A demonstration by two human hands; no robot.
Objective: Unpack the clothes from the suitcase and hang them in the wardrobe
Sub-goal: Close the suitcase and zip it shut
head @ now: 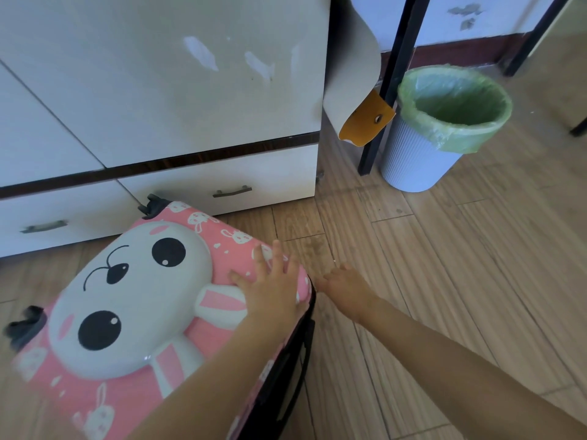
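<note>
Wooden floor [451, 268], wardrobe [158, 90], left hand [273, 285] spread on pink suitcase [203, 342], right hand [347, 289] grip unclear

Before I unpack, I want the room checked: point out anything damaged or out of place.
The wardrobe door has pale scraped patches in its finish. Beside it, a beige sheet curls loose, showing an orange underside. The wall paint at top right is flaking. The pink suitcase looks intact.

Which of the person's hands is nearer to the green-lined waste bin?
Right. The right hand is at the edge of the pink suitcase that faces the waste bin; the left hand lies flat on the suitcase's lid, farther away.
</note>
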